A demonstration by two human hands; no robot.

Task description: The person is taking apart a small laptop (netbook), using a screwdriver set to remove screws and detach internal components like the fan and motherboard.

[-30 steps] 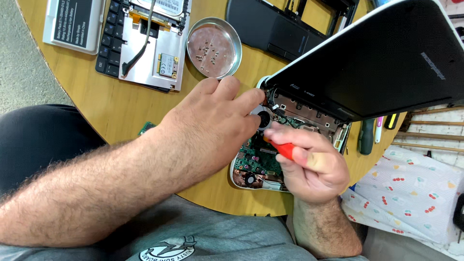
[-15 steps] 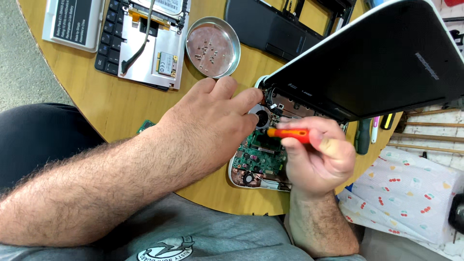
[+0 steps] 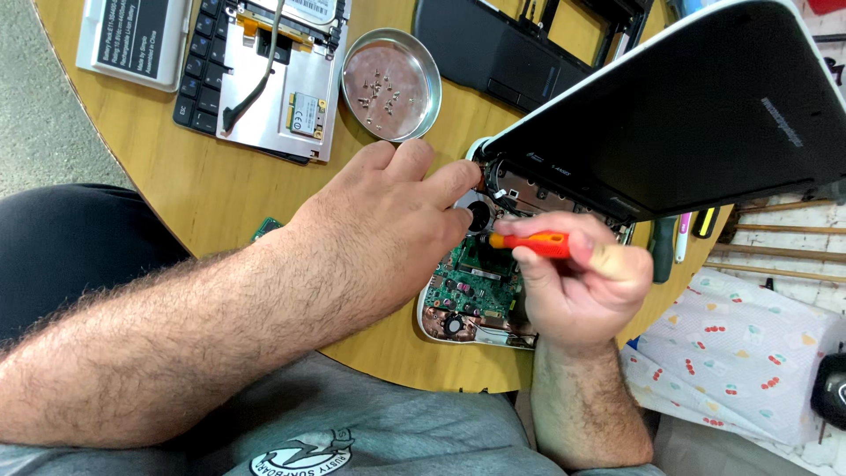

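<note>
At the near edge of the round wooden table [image 3: 211,189] lay an opened laptop [image 3: 493,291], its green circuit board [image 3: 476,282] bare and its dark lid [image 3: 696,106] tilted up over the far side. Right hand [image 3: 577,282] was above the board, fingers curled and pinching an orange-handled screwdriver [image 3: 533,243] between thumb and forefinger; the handle lay roughly level, its tip end pointing left toward the hinge corner. The tip itself was hidden behind the left hand. Left hand [image 3: 379,234] reached across from the left, palm down, fingers pressed close together, fingertips touching the laptop's hinge corner just beside a round black part [image 3: 478,215]. Could not tell whether those fingers held anything.

Beyond the hands, a shallow round metal dish [image 3: 390,84] sat on the table with small screws [image 3: 379,88] scattered inside. Left of the dish lay a keyboard [image 3: 207,66] turned face down, with a silver plate [image 3: 278,88], a small green card [image 3: 306,113] and a dark cable [image 3: 260,75] on it. Farther left, a grey flat battery pack [image 3: 132,40]. Behind the dish, a black palm-rest frame [image 3: 520,53]. Right of the laptop, several pens and tool handles [image 3: 670,242] lay near the table's edge, and a white cloth with small red prints [image 3: 740,353] was below them, off the table.
</note>
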